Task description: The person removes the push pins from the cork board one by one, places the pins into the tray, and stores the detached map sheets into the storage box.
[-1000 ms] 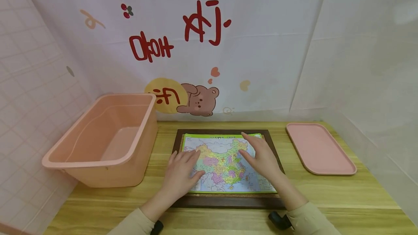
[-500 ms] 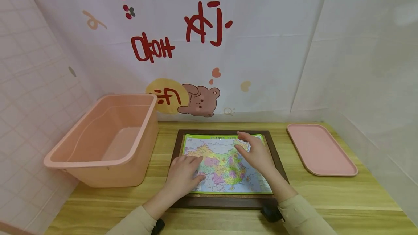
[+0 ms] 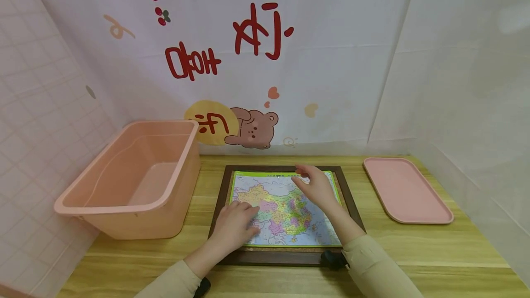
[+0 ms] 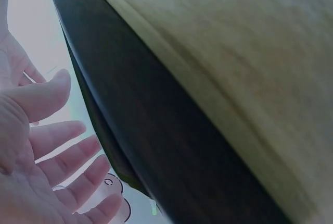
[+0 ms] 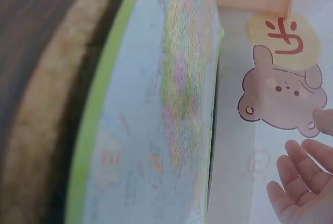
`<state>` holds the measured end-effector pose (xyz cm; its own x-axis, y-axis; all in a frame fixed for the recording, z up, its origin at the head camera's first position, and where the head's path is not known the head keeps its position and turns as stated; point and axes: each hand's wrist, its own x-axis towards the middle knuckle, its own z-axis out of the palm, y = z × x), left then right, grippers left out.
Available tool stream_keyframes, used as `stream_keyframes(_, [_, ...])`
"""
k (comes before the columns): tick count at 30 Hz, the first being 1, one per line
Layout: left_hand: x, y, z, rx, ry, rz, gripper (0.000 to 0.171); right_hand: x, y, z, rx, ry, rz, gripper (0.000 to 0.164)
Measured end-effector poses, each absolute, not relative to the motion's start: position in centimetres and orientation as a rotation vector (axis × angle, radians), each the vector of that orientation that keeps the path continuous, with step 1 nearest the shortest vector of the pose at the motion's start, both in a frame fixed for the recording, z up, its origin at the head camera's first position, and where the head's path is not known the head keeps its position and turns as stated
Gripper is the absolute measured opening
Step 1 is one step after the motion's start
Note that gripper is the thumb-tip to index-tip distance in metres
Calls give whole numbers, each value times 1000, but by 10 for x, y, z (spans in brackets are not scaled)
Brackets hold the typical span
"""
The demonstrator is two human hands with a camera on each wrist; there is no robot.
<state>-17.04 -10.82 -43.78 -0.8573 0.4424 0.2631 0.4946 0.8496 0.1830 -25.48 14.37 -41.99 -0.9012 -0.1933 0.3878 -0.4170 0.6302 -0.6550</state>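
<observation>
A green-edged map sheet (image 3: 273,217) lies in a dark-framed cork board (image 3: 290,257) on the table. My left hand (image 3: 233,224) is over the map's left side, fingers spread and relaxed; whether they touch the sheet I cannot tell. In the left wrist view that hand (image 4: 62,166) appears beside the dark frame (image 4: 130,88), holding nothing. My right hand (image 3: 318,190) is above the map's upper right part, thumb apart from gently bent fingers. The right wrist view has the right hand (image 5: 304,182) with nothing in it, beyond the map (image 5: 130,130).
A deep pink tub (image 3: 178,215) stands to the left of the board. On the right lies a flat pink tray (image 3: 407,190). Behind the wooden table (image 3: 414,256) hangs a white printed cloth (image 3: 331,59) with a cartoon bear (image 3: 258,128).
My right hand has shifted left and slightly upward over the map. The left hand has slid a little toward me along the map's left side. Map and board stay put.
</observation>
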Motion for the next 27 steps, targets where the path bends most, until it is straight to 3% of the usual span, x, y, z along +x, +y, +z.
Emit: stream_keyframes(27, [-169,-105,-440,-769,-2901,-365,36,-282,131,-418,433,-2668,1134,38])
